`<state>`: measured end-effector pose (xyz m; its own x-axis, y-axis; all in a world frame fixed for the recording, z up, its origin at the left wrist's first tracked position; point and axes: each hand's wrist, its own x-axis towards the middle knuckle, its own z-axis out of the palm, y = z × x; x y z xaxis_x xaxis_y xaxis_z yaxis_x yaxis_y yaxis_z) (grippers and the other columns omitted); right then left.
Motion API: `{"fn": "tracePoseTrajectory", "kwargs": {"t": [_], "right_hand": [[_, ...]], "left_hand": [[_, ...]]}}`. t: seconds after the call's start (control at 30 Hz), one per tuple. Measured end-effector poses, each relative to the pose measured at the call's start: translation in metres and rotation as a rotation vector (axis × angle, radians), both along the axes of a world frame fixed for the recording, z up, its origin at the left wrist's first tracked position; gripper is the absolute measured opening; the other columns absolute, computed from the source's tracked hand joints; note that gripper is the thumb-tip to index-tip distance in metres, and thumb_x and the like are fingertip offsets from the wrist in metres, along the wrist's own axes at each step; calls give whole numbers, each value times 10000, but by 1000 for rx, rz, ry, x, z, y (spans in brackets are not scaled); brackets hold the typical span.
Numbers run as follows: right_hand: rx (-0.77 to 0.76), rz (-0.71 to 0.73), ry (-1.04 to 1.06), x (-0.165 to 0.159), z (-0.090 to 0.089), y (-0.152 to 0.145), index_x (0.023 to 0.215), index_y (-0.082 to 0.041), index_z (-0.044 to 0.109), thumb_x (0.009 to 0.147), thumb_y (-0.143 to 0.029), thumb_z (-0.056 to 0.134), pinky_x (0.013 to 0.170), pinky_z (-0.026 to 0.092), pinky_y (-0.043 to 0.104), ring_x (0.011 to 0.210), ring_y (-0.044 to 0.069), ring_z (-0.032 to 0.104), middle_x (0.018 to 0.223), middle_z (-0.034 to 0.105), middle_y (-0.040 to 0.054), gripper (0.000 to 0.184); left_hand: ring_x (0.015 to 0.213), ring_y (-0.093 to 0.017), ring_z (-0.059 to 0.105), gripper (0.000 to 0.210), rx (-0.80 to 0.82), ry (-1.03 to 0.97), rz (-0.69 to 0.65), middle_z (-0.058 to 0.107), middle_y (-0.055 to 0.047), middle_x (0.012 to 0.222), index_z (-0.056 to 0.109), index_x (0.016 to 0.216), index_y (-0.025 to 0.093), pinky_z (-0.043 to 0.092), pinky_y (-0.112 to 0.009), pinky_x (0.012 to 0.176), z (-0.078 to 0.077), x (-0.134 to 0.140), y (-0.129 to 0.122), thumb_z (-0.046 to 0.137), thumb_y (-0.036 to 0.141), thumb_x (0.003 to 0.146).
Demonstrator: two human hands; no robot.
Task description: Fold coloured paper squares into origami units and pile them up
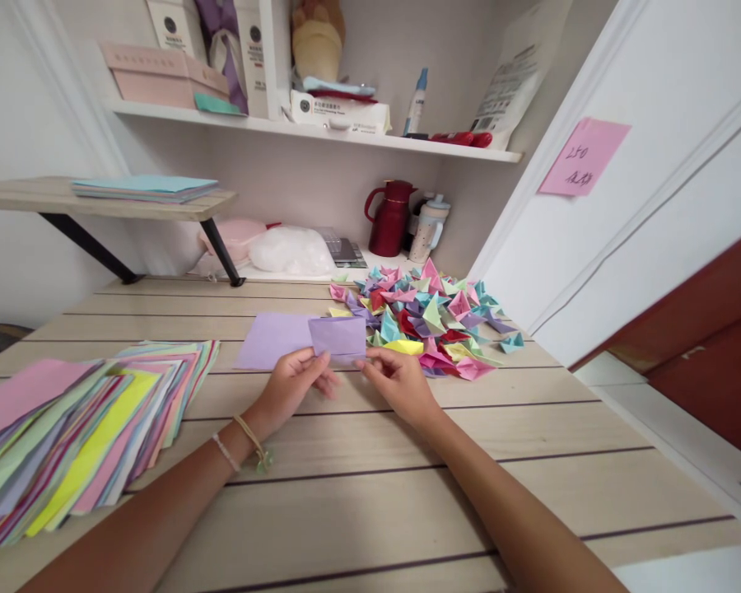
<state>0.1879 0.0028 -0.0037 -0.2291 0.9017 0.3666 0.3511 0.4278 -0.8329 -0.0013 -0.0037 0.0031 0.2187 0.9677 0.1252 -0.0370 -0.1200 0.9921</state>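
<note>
Both my hands hold a folded piece of purple paper [338,338] just above the table. My left hand [297,377] pinches its lower left corner, thumb on top, with the other fingers partly spread below. At the lower right corner, my right hand [397,379] grips it between thumb and curled fingers. Behind the folded piece lies a flat, lighter purple sheet [272,339] on the table. A heap of folded paper boats [435,317] in many colours sits just beyond my right hand, with a yellow one [406,347] nearest to it.
Fanned stacks of coloured paper [99,428] cover the table's left side. A small raised stand [160,207] carries more paper [145,188]. At the back are a red jug [391,221], a tumbler [429,231] and a white plastic bag [291,250]. A pink note [584,156] hangs at right.
</note>
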Motion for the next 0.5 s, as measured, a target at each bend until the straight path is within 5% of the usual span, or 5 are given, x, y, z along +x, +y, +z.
{"fn": "tracePoseTrajectory", "kwargs": {"t": [0.1, 0.23, 0.4, 0.5], "right_hand": [[-19, 62, 23, 0, 0, -2, 1123, -179, 570, 750, -317, 605, 524, 415, 232, 595, 137, 538, 741, 650, 24, 399], [73, 100, -10, 0, 6, -6, 1234, -241, 502, 680, -225, 656, 628, 470, 270, 766, 174, 599, 1063, 635, 70, 574], [112, 110, 39, 0, 13, -6, 861, -215, 699, 712, -265, 650, 626, 464, 270, 860, 209, 601, 953, 664, 65, 164], [49, 21, 115, -1, 10, -4, 717, -182, 681, 746, -341, 632, 579, 431, 263, 712, 181, 592, 760, 663, 55, 169]], "left_hand": [[841, -210, 668, 266, 33, -27, 10, 722, -100, 904, 659, 937, 121, 501, -350, 824, -4, 0, 1, 611, 316, 762], [1021, -235, 615, 536, 79, -27, 69, 654, -112, 1126, 567, 1180, 145, 454, -390, 934, -13, 0, 4, 697, 257, 672], [1043, -229, 604, 629, 80, 0, 89, 617, -105, 1188, 527, 1225, 148, 464, -365, 936, -12, 1, 1, 728, 231, 636], [952, -225, 644, 482, 68, 17, 127, 686, -91, 1065, 627, 1093, 142, 503, -338, 871, -6, 1, 0, 730, 258, 636]]}}
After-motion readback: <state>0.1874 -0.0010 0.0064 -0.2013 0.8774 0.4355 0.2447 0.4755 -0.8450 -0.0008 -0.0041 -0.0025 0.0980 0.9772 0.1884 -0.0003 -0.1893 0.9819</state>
